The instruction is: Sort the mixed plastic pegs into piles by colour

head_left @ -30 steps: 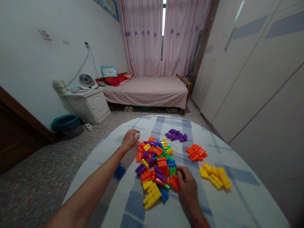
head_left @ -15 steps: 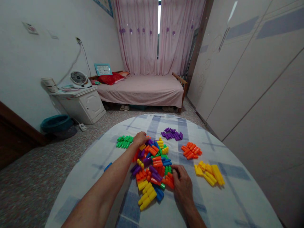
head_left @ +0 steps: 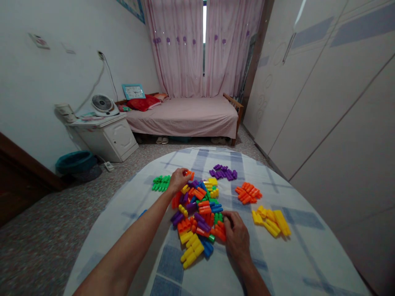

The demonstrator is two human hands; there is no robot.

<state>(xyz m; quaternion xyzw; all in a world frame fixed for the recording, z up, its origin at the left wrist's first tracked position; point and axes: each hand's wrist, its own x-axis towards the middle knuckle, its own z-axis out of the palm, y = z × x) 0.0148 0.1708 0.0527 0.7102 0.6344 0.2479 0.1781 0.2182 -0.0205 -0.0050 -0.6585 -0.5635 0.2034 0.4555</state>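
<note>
Head view: a round table (head_left: 308,263) is draped in pale cloth crossed by blue checks. A mixed pile (head_left: 200,213) of glossy plastic blocks, each a short rounded peg shape, is heaped at its middle; too many are tangled there to be counted.

Four sorted heaps are laid around it: green blocks (head_left: 161,183) far left, purple blocks (head_left: 224,172) at the far side, orange blocks (head_left: 247,193) to the right, yellow blocks (head_left: 272,222) nearer on the right.

The left hand (head_left: 178,180) is set at the pile's far left edge, between the green heap and an orange piece (head_left: 190,174). Its fingers are curled; whether anything is held cannot be told.

The right hand (head_left: 236,236) is laid palm down at the pile's near right edge, fingertips touching red and orange pieces, nothing clearly gripped.
</note>
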